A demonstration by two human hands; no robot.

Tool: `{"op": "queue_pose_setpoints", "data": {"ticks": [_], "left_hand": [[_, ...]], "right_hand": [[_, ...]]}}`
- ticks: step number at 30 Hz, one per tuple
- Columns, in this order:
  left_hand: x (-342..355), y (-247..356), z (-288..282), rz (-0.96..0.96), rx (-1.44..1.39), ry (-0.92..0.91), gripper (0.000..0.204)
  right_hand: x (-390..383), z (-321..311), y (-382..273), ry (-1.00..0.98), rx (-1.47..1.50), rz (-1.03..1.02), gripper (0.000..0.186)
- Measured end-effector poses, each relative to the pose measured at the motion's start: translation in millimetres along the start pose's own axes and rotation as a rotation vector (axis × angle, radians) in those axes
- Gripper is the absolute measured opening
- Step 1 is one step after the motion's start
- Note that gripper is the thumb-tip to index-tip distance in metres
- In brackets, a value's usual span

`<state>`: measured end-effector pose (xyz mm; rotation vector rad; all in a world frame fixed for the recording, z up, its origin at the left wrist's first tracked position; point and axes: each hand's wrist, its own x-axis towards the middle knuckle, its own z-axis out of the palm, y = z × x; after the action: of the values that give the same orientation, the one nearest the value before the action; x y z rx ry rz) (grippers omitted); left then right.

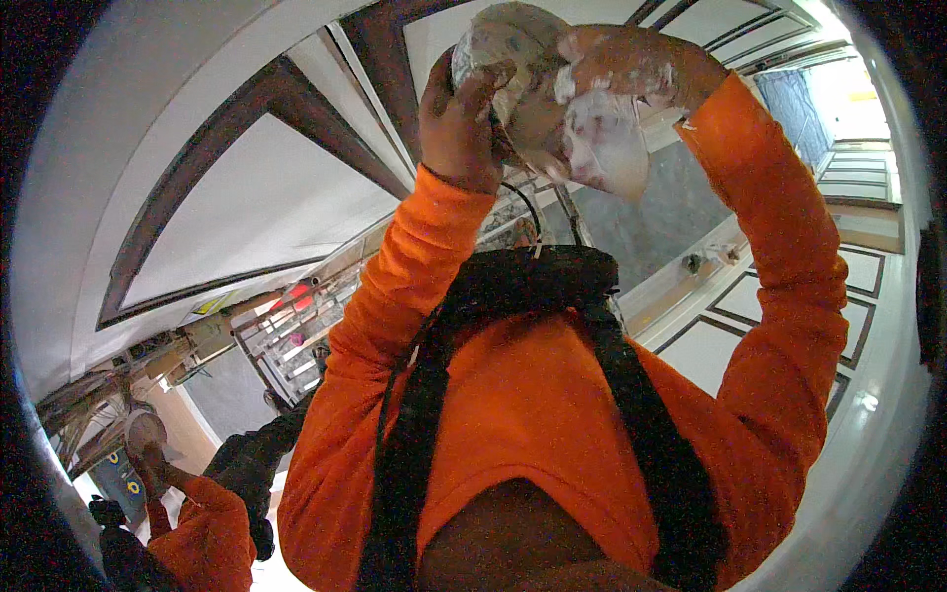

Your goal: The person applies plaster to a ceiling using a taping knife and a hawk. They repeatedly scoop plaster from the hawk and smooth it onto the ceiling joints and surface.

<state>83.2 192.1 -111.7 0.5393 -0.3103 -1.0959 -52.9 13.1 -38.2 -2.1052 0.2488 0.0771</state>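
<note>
Both my hands are raised at the top of the view. My left hand [462, 123] is wrapped round the side of a rounded, grey-beige smeared bowl-like container [513, 49], thumb across its near face. My right hand [631, 69], streaked with white paste, is bent in against the container's right side, fingers curled. Below its fingers hangs a translucent, flexible plastic sheet [610, 148] with whitish smears, which this hand appears to grip. The container's inside and part of the right fingers are hidden.
At the lower left another person in an orange sleeve [207, 533] holds a rounded, pale object [145, 431]. White panels with dark brown trim [197, 187] rise at the left. A slatted rack [296, 345] stands beyond my left arm; a grey floor [651, 212] lies below.
</note>
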Motion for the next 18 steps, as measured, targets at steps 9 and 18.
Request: {"op": "queue_pose_setpoints", "data": {"ticks": [9, 18], "left_hand": [[-4.3, 3.9, -0.6, -0.053, -0.236, -0.12, 0.048], [1.8, -3.5, -14.3, -0.09, -0.274, -0.11, 0.046]], "right_hand": [[-8.3, 17.7, -42.0, 0.398, -0.578, -0.113, 0.022], [-11.9, 50.8, -78.7, 0.306, -0.768, -0.25, 0.034]]}}
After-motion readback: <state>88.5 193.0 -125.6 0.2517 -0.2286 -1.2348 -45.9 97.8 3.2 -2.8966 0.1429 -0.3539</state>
